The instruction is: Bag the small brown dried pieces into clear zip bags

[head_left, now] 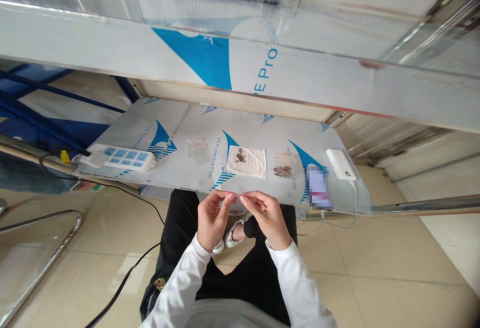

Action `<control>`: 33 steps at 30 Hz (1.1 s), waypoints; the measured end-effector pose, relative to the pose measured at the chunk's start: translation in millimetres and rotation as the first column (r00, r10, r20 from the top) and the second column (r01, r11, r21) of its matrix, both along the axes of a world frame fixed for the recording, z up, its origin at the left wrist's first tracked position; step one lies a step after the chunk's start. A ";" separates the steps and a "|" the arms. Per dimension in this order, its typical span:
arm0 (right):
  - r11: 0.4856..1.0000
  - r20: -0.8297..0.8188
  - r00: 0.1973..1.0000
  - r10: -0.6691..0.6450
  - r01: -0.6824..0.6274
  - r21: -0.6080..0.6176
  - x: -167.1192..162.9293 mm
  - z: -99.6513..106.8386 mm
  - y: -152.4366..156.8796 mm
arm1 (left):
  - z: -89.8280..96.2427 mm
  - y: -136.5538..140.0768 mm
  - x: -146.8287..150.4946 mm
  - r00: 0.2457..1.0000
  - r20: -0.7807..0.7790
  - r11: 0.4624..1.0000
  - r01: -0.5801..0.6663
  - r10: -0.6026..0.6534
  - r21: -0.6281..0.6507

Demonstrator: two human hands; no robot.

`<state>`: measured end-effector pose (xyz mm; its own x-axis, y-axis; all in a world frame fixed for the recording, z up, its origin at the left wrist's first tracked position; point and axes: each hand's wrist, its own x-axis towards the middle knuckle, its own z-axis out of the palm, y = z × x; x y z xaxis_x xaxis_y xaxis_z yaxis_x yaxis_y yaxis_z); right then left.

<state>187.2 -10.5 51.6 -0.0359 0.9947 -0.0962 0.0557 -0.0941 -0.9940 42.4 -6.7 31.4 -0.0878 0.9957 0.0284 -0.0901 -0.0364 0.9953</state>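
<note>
Fingertips nearly meet at the near edge of a shelf [197, 175] on my remote feed: the left hand [213, 220] and right hand [268, 219] each press thumb and forefinger together, though whether anything small is pinched there I cannot tell. Just beyond them, a white cloth [254, 163] lies flat on the shelf, brown bits [240, 156] on its left half and a brown bundle [282, 171] near its right side. I judge the cloth light, soft and limp, best held by its bare right edge and kept level. The bits and bundle look featherlight and breakable, calling for a gentle pinch at one end.
</note>
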 end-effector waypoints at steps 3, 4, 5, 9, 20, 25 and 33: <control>0.999 0.011 1.000 -0.028 0.028 0.031 -3.2 -2.2 -3.4 | -1.1 -1.9 -0.4 1.000 0.019 0.999 0.024 -0.024 -0.022; 0.998 0.037 0.999 -0.037 0.036 0.046 -3.1 -1.9 -3.9 | -1.1 -1.6 -0.9 0.998 0.041 0.998 0.049 -0.048 -0.033; 0.998 0.067 0.997 -0.040 0.036 0.056 -2.7 -1.5 -4.0 | -1.0 -1.0 -1.5 0.995 0.065 0.995 0.085 -0.082 -0.046; 0.999 0.061 0.998 -0.022 0.021 0.024 -2.9 -1.2 -3.4 | -1.5 2.9 -4.3 0.978 0.095 0.979 0.193 -0.186 -0.069; 0.992 -0.113 0.986 -0.123 0.118 -0.051 -6.5 -3.5 -6.4 | 4.3 5.0 -6.9 0.978 0.128 0.979 0.176 -0.162 -0.107; 0.992 -0.157 0.981 -0.111 0.099 -0.084 -4.3 -4.3 -7.8 | 8.7 6.3 -9.4 0.986 0.094 0.984 0.149 -0.140 -0.102; 0.979 -0.097 0.975 -0.201 0.195 -0.064 -5.5 -8.2 -12.8 | 4.8 1.0 -8.0 0.990 0.103 0.985 0.107 -0.094 -0.134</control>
